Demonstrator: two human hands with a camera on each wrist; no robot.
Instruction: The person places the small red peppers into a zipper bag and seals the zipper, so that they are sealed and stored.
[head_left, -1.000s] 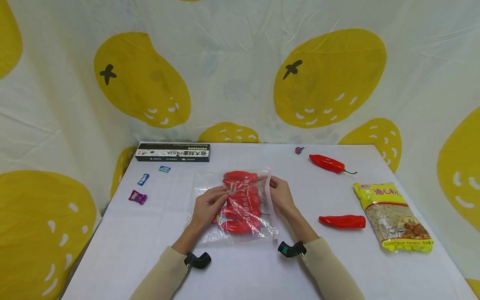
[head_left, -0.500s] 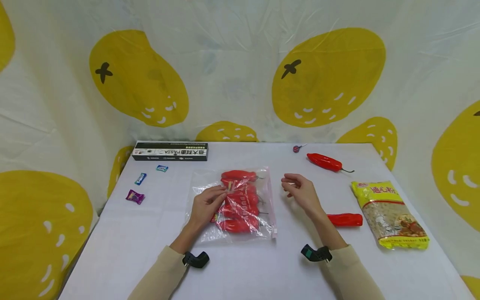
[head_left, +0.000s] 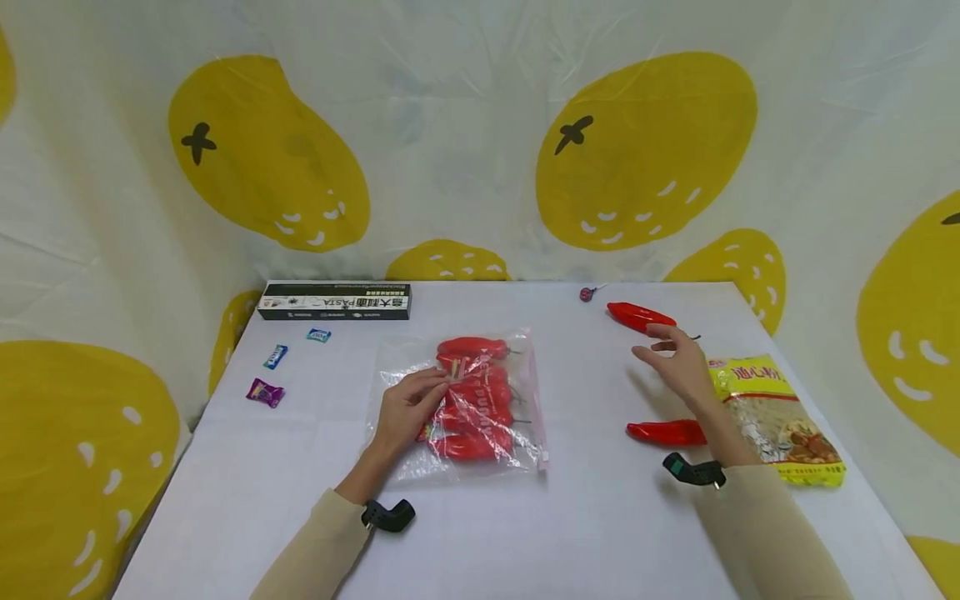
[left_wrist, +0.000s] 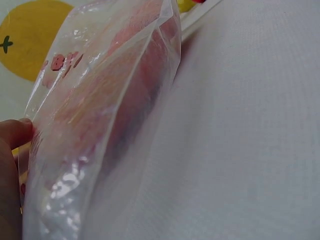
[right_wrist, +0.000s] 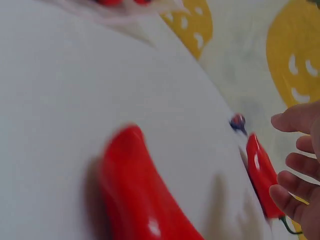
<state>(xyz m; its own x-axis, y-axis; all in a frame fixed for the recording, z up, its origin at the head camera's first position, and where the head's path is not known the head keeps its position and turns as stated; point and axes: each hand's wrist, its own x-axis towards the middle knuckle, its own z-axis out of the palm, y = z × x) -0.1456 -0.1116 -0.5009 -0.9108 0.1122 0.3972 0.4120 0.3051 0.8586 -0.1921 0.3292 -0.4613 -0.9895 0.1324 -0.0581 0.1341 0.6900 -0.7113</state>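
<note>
A clear zip bag (head_left: 405, 358) with several red chili peppers (head_left: 476, 421) inside lies in the middle of the table. My left hand (head_left: 405, 410) pinches the bag's plastic over its left part; in the left wrist view the thumb (left_wrist: 21, 131) presses on the clear film. My right hand (head_left: 682, 368) hovers with fingers spread and nothing in them. It is just in front of the far loose chili pepper (head_left: 636, 316), whose stem end it partly covers. A second loose chili pepper (head_left: 663, 432) lies nearer, beneath the right forearm.
A yellow macaroni bag (head_left: 772, 408) lies at the right, partly behind the right wrist. A lollipop (head_left: 587, 294) is at the back. To the left are a black pasta box (head_left: 334, 302), two blue candies (head_left: 276, 357) and a purple candy (head_left: 265, 392).
My right hand has let go of the bag's zip edge and moved right, toward the far loose chili pepper. The left hand has stayed on the bag. The head view has shifted slightly.
</note>
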